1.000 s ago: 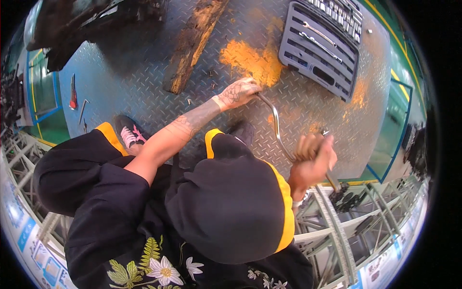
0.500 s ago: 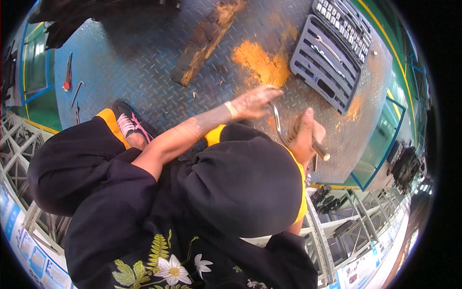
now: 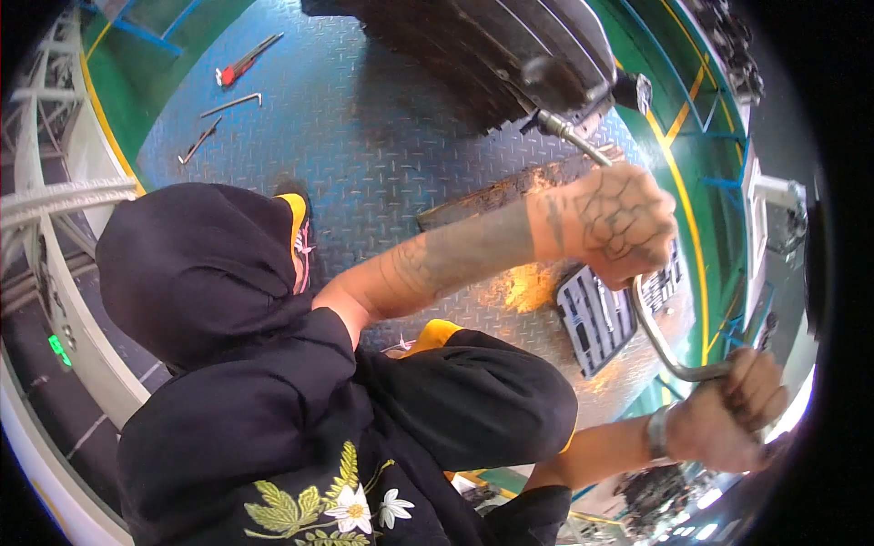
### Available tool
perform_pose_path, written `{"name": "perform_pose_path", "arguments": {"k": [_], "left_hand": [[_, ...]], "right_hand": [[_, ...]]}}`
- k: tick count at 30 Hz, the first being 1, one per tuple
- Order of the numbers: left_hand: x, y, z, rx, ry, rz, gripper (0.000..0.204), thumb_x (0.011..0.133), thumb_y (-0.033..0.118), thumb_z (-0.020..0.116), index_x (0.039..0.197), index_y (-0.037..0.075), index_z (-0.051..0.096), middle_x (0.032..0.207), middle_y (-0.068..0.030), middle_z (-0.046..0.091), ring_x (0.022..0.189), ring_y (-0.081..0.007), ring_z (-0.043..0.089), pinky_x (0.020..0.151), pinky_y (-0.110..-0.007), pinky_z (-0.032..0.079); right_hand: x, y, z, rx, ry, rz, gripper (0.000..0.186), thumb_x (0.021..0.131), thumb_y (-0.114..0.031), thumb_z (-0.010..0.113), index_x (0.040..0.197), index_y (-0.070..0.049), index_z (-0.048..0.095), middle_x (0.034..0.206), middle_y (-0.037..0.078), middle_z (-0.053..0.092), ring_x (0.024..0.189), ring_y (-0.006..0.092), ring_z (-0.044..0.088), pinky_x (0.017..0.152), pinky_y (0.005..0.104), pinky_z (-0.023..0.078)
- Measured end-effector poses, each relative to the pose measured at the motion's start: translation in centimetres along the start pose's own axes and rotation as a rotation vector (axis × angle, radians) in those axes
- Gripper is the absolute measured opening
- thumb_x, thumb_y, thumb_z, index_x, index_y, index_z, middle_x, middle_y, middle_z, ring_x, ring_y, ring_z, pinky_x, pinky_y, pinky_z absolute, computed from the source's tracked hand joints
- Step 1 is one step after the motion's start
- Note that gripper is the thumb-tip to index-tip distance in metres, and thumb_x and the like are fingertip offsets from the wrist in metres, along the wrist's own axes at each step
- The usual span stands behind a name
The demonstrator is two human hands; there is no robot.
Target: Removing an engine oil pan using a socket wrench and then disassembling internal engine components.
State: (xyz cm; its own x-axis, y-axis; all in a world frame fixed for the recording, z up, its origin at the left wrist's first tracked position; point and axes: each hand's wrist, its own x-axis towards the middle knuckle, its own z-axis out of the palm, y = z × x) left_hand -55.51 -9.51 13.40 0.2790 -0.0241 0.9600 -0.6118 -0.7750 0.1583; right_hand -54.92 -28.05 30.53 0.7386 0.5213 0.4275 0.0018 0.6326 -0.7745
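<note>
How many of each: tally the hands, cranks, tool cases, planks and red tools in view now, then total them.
Left hand and right hand: 2
Crank: 1
Tool case: 1
Plank: 1
Red tool: 1
Total: 6

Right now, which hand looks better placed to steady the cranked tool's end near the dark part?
Probably the left hand: it grips the cranked tool closer to the dark part, while the right hand holds the tool's opposite end, farther away.

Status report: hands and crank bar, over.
Left hand closed round crank bar; right hand gripping its near end. Far end at dark part, contact unclear. Wooden beam partly behind left forearm.
</note>
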Motion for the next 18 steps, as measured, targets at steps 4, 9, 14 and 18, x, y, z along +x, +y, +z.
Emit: {"name": "perform_pose_path", "arguments": {"k": [4, 9, 14, 18], "left_hand": [[1.9, -5.2, -4.9, -0.042, -0.331, -0.231, 0.021, 0.064, 0.034, 0.065, 0.054, 0.016, 0.063, 0.063, -0.0016, 0.060, 0.065, -0.0186, 0.064, 0.058, -0.034, 0.050], [-0.5, -10.2, -5.1, -0.018, -0.313, -0.257, 0.023, 0.063, 0.037, 0.065, 0.055, 0.015, 0.065, 0.061, -0.0018, 0.061, 0.059, -0.0200, 0.063, 0.057, -0.034, 0.051], [-1.7, -11.3, -4.9, -0.164, -0.239, -0.332, 0.028, 0.065, 0.042, 0.066, 0.056, 0.016, 0.065, 0.060, -0.0003, 0.060, 0.061, -0.0209, 0.063, 0.059, -0.035, 0.050], [-1.5, -12.1, -5.6, -0.290, -0.121, -0.377, 0.026, 0.064, 0.040, 0.067, 0.058, 0.014, 0.065, 0.061, -0.0014, 0.059, 0.064, -0.0226, 0.063, 0.061, -0.036, 0.050]], "right_hand": [[9.4, 3.4, 1.8, -0.115, -0.176, 0.147, 0.051, 0.084, -0.059, 0.023, 0.057, -0.016, 0.020, 0.056, 0.002, 0.022, 0.051, 0.0144, 0.019, 0.052, 0.0305, 0.018], [12.9, 8.6, 5.2, -0.290, -0.116, 0.147, 0.062, 0.081, -0.071, 0.015, 0.056, -0.016, 0.019, 0.054, 0.003, 0.020, 0.050, 0.0151, 0.018, 0.049, 0.0308, 0.016], [15.8, 9.1, 6.1, -0.410, 0.005, 0.247, 0.056, 0.081, -0.065, 0.027, 0.056, -0.016, 0.021, 0.053, 0.002, 0.019, 0.050, 0.0138, 0.019, 0.049, 0.0303, 0.016], [18.2, 8.8, 7.3, -0.355, -0.217, 0.376, 0.047, 0.086, -0.048, 0.041, 0.060, -0.009, 0.035, 0.060, 0.010, 0.035, 0.055, 0.0181, 0.037, 0.057, 0.0309, 0.029]]}}
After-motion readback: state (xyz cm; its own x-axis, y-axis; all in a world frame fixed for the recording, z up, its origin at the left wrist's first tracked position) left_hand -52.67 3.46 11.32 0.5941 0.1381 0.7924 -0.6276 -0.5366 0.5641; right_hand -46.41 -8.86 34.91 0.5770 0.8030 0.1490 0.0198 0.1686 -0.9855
